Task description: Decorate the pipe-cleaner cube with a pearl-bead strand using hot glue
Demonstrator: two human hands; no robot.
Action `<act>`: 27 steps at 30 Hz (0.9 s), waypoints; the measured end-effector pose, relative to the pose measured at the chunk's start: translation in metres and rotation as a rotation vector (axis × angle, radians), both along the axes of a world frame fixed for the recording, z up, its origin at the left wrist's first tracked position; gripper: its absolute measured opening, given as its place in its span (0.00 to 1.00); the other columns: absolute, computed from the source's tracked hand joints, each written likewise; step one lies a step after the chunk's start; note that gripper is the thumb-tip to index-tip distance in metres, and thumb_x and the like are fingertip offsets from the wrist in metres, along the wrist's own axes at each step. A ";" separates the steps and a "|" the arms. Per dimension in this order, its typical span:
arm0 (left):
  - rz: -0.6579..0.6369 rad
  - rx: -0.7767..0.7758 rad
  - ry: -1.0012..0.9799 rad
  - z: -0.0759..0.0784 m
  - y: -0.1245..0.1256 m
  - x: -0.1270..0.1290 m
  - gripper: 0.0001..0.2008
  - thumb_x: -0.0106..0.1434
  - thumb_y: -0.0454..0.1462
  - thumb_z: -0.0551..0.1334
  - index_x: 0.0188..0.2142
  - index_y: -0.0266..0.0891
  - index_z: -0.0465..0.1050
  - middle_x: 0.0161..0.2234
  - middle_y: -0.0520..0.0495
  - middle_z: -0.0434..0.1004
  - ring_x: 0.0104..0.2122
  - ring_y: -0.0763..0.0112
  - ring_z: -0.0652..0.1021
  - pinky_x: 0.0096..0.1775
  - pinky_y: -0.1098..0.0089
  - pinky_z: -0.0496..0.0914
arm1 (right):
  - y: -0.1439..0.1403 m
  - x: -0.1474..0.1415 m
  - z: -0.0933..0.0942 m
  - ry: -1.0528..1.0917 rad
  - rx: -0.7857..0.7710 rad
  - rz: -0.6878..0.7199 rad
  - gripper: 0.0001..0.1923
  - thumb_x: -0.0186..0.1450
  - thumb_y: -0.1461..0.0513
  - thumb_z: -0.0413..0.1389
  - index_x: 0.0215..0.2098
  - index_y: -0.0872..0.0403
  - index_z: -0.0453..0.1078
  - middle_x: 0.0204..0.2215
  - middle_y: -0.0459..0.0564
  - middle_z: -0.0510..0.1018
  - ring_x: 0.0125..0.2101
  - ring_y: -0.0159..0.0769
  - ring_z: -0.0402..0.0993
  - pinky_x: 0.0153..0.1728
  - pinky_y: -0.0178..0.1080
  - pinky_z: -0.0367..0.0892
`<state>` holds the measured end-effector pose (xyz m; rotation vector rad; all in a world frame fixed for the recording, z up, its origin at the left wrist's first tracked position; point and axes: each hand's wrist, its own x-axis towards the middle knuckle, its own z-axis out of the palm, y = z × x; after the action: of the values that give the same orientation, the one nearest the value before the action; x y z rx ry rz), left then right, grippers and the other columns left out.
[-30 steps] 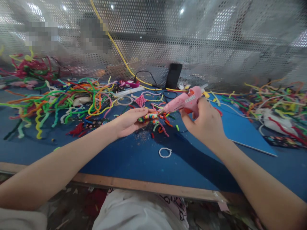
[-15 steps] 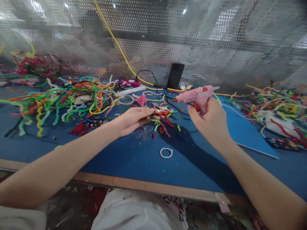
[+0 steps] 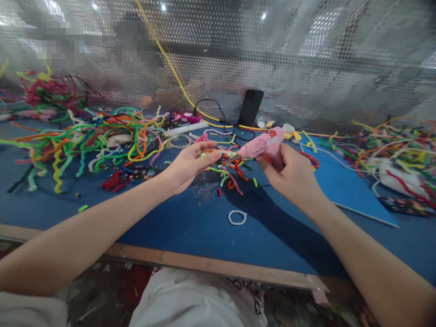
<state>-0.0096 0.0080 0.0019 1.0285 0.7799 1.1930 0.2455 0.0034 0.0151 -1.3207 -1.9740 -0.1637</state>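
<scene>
Blue table (image 3: 177, 227) is buried in pipe cleaners (image 3: 88, 136), mesh wall behind. Your right hand (image 3: 289, 175) has swung the pink glue gun (image 3: 262, 144) back in, fist wrapped round its grip, nozzle now touching the little beaded piece (image 3: 218, 154) your left hand (image 3: 187, 165) pinches just above the table. Looks like another dab's due.
</scene>
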 end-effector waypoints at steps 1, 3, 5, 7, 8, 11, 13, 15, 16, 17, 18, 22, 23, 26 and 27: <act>-0.004 -0.001 -0.002 0.000 0.000 0.000 0.18 0.59 0.34 0.73 0.47 0.36 0.74 0.43 0.47 0.81 0.40 0.75 0.78 0.46 0.71 0.69 | 0.000 0.000 0.000 -0.006 0.001 0.006 0.10 0.63 0.55 0.59 0.34 0.49 0.63 0.20 0.45 0.67 0.19 0.37 0.62 0.23 0.41 0.56; -0.009 -0.005 -0.001 0.000 -0.001 0.000 0.18 0.59 0.34 0.73 0.48 0.36 0.74 0.43 0.47 0.81 0.39 0.75 0.78 0.46 0.72 0.70 | 0.000 0.000 0.000 -0.010 0.010 0.014 0.09 0.63 0.55 0.59 0.34 0.50 0.64 0.20 0.45 0.67 0.19 0.37 0.62 0.23 0.41 0.56; -0.011 -0.008 0.002 0.001 -0.001 0.000 0.18 0.59 0.34 0.73 0.48 0.36 0.74 0.44 0.47 0.81 0.39 0.75 0.78 0.45 0.72 0.70 | 0.000 0.000 0.000 -0.012 0.019 0.022 0.09 0.64 0.55 0.59 0.34 0.50 0.64 0.20 0.45 0.67 0.19 0.37 0.62 0.23 0.41 0.55; -0.013 -0.006 0.003 0.001 -0.001 0.000 0.18 0.60 0.33 0.72 0.48 0.36 0.74 0.44 0.47 0.81 0.39 0.75 0.79 0.45 0.72 0.70 | 0.000 0.000 0.000 -0.017 0.024 0.030 0.09 0.64 0.55 0.59 0.33 0.49 0.64 0.19 0.44 0.67 0.19 0.37 0.62 0.22 0.41 0.55; -0.014 -0.005 0.002 0.001 0.000 0.000 0.18 0.60 0.33 0.72 0.48 0.36 0.74 0.43 0.47 0.81 0.40 0.75 0.79 0.45 0.72 0.70 | 0.000 0.001 0.000 -0.020 0.024 0.032 0.09 0.64 0.55 0.59 0.33 0.49 0.64 0.19 0.44 0.67 0.19 0.37 0.61 0.22 0.40 0.55; -0.021 -0.003 -0.003 0.000 0.000 0.000 0.17 0.60 0.32 0.72 0.48 0.36 0.73 0.43 0.46 0.81 0.40 0.75 0.79 0.46 0.72 0.70 | 0.001 0.002 -0.001 -0.032 0.020 0.021 0.10 0.64 0.55 0.59 0.32 0.49 0.62 0.20 0.45 0.67 0.19 0.37 0.61 0.22 0.40 0.55; -0.022 -0.001 -0.004 0.000 0.000 0.000 0.17 0.60 0.32 0.72 0.49 0.36 0.73 0.43 0.46 0.81 0.40 0.74 0.79 0.46 0.72 0.70 | 0.002 0.003 -0.001 -0.041 0.015 0.006 0.11 0.64 0.55 0.58 0.31 0.49 0.61 0.20 0.45 0.67 0.19 0.38 0.61 0.23 0.40 0.55; -0.023 0.002 -0.006 -0.001 0.000 0.000 0.18 0.60 0.32 0.72 0.49 0.35 0.73 0.44 0.46 0.81 0.41 0.74 0.79 0.46 0.72 0.70 | 0.003 0.003 -0.002 -0.046 0.014 -0.008 0.12 0.64 0.55 0.58 0.31 0.49 0.60 0.20 0.45 0.67 0.19 0.37 0.61 0.23 0.40 0.55; -0.024 0.004 -0.006 -0.001 0.000 0.000 0.18 0.60 0.32 0.72 0.49 0.36 0.73 0.44 0.45 0.81 0.41 0.74 0.79 0.46 0.72 0.70 | 0.003 0.004 -0.002 -0.048 0.014 -0.012 0.12 0.63 0.55 0.58 0.30 0.49 0.59 0.20 0.45 0.67 0.19 0.37 0.61 0.23 0.40 0.55; -0.025 0.005 -0.006 -0.001 0.000 0.000 0.18 0.60 0.32 0.72 0.49 0.36 0.73 0.45 0.45 0.81 0.41 0.74 0.79 0.46 0.72 0.70 | 0.003 0.004 -0.002 -0.048 0.015 -0.014 0.12 0.63 0.55 0.58 0.30 0.49 0.59 0.20 0.45 0.66 0.19 0.37 0.60 0.23 0.40 0.54; -0.026 0.006 -0.004 -0.001 0.001 -0.001 0.18 0.60 0.32 0.72 0.49 0.36 0.73 0.45 0.45 0.81 0.41 0.74 0.79 0.46 0.72 0.70 | 0.004 0.004 -0.002 -0.050 0.015 -0.014 0.12 0.63 0.55 0.58 0.30 0.49 0.58 0.20 0.44 0.66 0.19 0.37 0.60 0.23 0.40 0.54; -0.031 0.008 0.002 -0.001 0.001 -0.001 0.19 0.59 0.33 0.73 0.49 0.36 0.74 0.46 0.46 0.81 0.40 0.74 0.79 0.45 0.73 0.71 | 0.004 0.005 -0.002 -0.050 0.025 -0.018 0.13 0.63 0.57 0.58 0.29 0.48 0.57 0.19 0.44 0.64 0.19 0.37 0.60 0.25 0.40 0.56; -0.033 0.008 0.002 -0.002 0.001 -0.002 0.19 0.59 0.33 0.73 0.49 0.37 0.74 0.46 0.46 0.81 0.40 0.75 0.79 0.45 0.73 0.71 | 0.004 0.005 -0.002 -0.048 0.026 -0.017 0.13 0.63 0.57 0.58 0.29 0.48 0.56 0.19 0.44 0.64 0.20 0.38 0.60 0.25 0.41 0.56; -0.039 0.008 -0.003 -0.002 0.001 -0.002 0.19 0.59 0.33 0.73 0.49 0.37 0.74 0.46 0.46 0.81 0.40 0.75 0.80 0.44 0.74 0.71 | 0.005 0.006 -0.002 -0.047 0.032 -0.011 0.14 0.62 0.58 0.58 0.28 0.48 0.54 0.19 0.44 0.64 0.20 0.38 0.61 0.26 0.41 0.56; -0.041 0.006 -0.004 -0.002 0.001 -0.002 0.19 0.59 0.34 0.73 0.49 0.37 0.74 0.46 0.46 0.81 0.40 0.76 0.80 0.44 0.74 0.71 | 0.005 0.006 -0.001 -0.048 0.037 -0.010 0.14 0.62 0.58 0.57 0.27 0.48 0.54 0.19 0.44 0.64 0.20 0.38 0.61 0.25 0.41 0.56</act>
<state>-0.0117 0.0092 0.0003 1.0424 0.7497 1.1629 0.2511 0.0086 0.0136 -1.3142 -1.9955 -0.2383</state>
